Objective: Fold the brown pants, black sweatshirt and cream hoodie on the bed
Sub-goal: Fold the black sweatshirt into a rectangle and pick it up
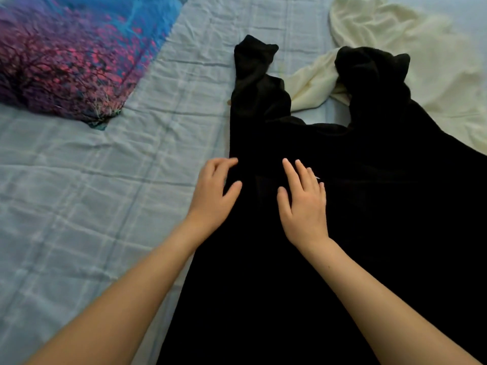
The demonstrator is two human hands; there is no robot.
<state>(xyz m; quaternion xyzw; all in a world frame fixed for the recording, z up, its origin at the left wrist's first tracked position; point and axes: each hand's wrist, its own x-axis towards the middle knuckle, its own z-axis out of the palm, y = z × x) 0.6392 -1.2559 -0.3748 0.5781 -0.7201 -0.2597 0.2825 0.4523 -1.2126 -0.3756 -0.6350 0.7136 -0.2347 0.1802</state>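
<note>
Right now the black sweatshirt (329, 233) lies spread on the bed (105, 193), filling the view from centre down to 6 and out to 4 o'clock. Its two sleeves point up twd 12: the left sleeve (255, 75) is bunched at approx 12 o'clock, and the right sleeve (374, 75) at 1 o'clock lies partly over the cream hoodie (421, 48). The hoodie sits crumpled at 1–2 o'clock, touching the sweatshirt. The left hand (216, 191) is at the garment's left edge, near centre. It's half-open, fingers loosely curved, w/ fingertips and thumb touching the dark cloth at the hem line. The right hand (303, 204) is just beside it, toward 3 o'clock. It's open and flat, fingers straight and a bit spread, palm down on the sweatshirt's body. Neither hand lifts any fabric. A pink, purple & blue pillow (66, 56) rests on the bed at 10 o'clock, well apart from both hands.
</note>
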